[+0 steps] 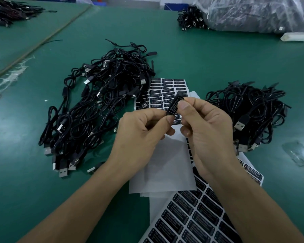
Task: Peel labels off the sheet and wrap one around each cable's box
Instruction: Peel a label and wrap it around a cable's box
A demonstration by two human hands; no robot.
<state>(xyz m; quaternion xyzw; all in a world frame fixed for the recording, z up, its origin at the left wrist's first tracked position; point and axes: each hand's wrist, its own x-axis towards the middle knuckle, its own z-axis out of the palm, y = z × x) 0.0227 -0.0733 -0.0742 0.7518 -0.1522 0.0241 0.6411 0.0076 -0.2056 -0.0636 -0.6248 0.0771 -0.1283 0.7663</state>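
Note:
Both my hands hold one small black cable box (174,105) above the label sheets. A black label with white "LED CONTROLLER" print lies on the box's upper face. My left hand (140,134) pinches its lower end between thumb and forefinger. My right hand (205,130) grips its upper end, thumb pressed on the label. Behind the hands lies a label sheet (165,92) with rows of black labels. Another full label sheet (191,216) sits at the front, between my forearms. The box's cable is hidden by my hands.
A big tangle of black USB cables (98,109) lies at left, a smaller heap (253,113) at right. Bare white backing sheets (165,165) lie under my hands. Clear plastic bags (256,13) of cables stand far right. A crumpled clear wrapper (297,153) lies on the green table (191,55).

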